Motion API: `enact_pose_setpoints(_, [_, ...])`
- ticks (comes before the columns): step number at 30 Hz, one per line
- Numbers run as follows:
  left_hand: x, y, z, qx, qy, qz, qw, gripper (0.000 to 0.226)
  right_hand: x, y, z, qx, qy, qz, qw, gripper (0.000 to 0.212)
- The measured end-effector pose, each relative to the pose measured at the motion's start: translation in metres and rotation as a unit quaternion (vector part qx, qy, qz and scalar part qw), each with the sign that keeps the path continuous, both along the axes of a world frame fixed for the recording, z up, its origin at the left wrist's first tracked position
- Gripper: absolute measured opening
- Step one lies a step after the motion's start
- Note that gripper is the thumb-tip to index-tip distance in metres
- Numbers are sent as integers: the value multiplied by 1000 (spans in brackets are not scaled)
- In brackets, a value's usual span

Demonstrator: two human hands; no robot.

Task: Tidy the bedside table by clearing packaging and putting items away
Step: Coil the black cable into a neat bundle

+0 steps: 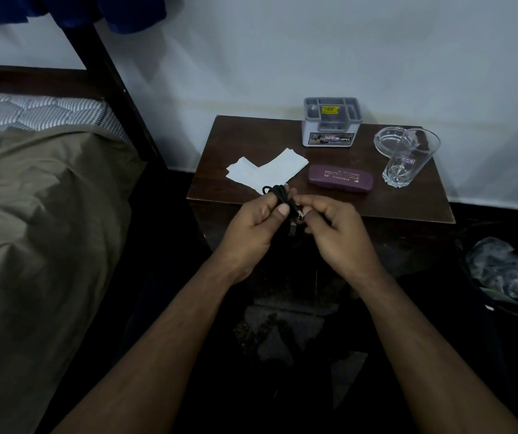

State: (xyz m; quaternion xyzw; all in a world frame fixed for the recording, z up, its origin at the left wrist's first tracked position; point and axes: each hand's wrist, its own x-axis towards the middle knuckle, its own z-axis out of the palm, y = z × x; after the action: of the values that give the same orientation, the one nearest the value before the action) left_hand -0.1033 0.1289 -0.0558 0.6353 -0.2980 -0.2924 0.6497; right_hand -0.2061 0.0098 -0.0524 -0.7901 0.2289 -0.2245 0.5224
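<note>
Just in front of the table (pixel 408 211), the left hand (pixel 256 222) has its grip clenched round a coiled black cable (pixel 278 193), while the right hand (pixel 334 228) pinches the cable's plug (pixel 299 213). White papers (pixel 264 170) lie on the table.

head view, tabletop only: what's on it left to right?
White paper pieces → grey compartment organizer → purple spectacle case → glass ashtray → clear drinking glass. The organizer and case overlap in span; the organizer starts further left. The ashtray sits partly behind the glass.
</note>
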Motion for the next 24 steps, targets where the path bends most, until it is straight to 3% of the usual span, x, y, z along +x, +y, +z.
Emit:
enact_pose_setpoints(2, [2, 1, 0, 7, -50, 1, 999, 20, -1, 1, 1, 38, 3, 2, 999, 23])
enact_pose_setpoints(6, [6, 2, -3, 39, -120, -8, 992, 25, -3, 9, 0, -46, 28, 16, 998, 45])
enact_pose_setpoints(8, [6, 1, -4, 52, -141, -7, 989, 25, -2, 10, -2, -59, 26, 6, 998, 45])
enact_pose_setpoints(13, [2, 3, 1, 32, -75, -40, 996, 26, -1, 5, -4, -63, 33, -7, 997, 45])
enact_pose_setpoints(17, [2, 6, 4, 49, -92, -69, 992, 33, 0, 9, -2, -116, 26, -28, 992, 42])
enact_pose_setpoints(21, [2, 3, 5, 99, -215, -14, 972, 44, 2, 15, 1, -139, 42, -55, 988, 36])
enact_pose_setpoints(24, [1, -3, 3, 143, -294, 53, 944, 21, 4, 19, 1, -136, 56, -57, 988, 39])
